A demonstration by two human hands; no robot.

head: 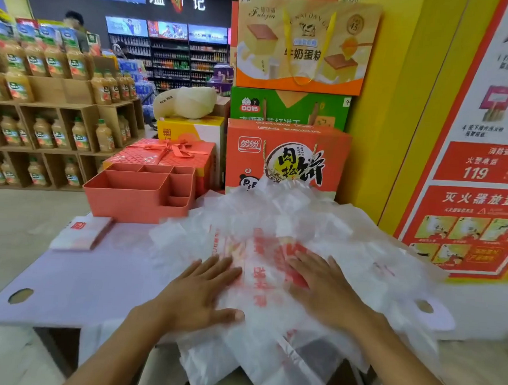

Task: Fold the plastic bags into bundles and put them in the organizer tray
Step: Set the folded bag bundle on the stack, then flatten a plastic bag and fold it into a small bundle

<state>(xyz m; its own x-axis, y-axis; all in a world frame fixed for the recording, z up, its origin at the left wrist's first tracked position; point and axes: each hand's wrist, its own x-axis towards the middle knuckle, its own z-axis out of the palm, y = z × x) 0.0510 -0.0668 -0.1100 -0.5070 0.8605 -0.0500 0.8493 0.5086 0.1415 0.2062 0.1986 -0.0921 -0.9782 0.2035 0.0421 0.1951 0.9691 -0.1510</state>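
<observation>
Left hand: bare, in the lower middle of the frame; four fingers and the thumb show, the thumb with a short pale nail.
Right hand: bare, right of centre; the outline is a little blurred.
Left forearm: bare, slim, reaching the bottom edge.
Right forearm: bare, reaching the bottom right edge.

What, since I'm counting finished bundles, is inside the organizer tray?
No bundles show inside the organizer tray; its front wall hides the compartment floors. A folded bundle lies outside.
</observation>
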